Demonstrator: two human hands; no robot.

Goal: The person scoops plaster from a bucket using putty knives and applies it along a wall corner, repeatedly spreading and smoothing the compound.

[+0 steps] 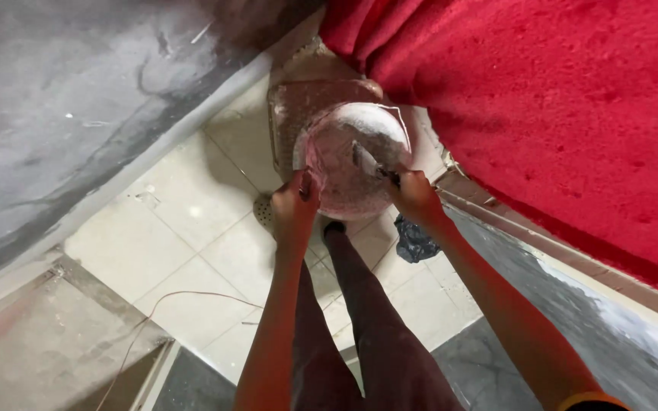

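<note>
A round bucket (329,144) smeared with white paste stands on a low stool (287,106) on the tiled floor. My left hand (295,204) grips the bucket's near rim. My right hand (414,194) holds a flat metal scraper (365,161) by its dark handle, its blade angled down inside the bucket against the white paste. My legs in dark trousers stand just below the bucket.
A red carpet (557,99) hangs over the upper right. A grey plastered wall (62,99) fills the upper left. A floor drain (263,209), a dark crumpled bag (414,240) and a thin wire (154,312) lie on the beige tiles.
</note>
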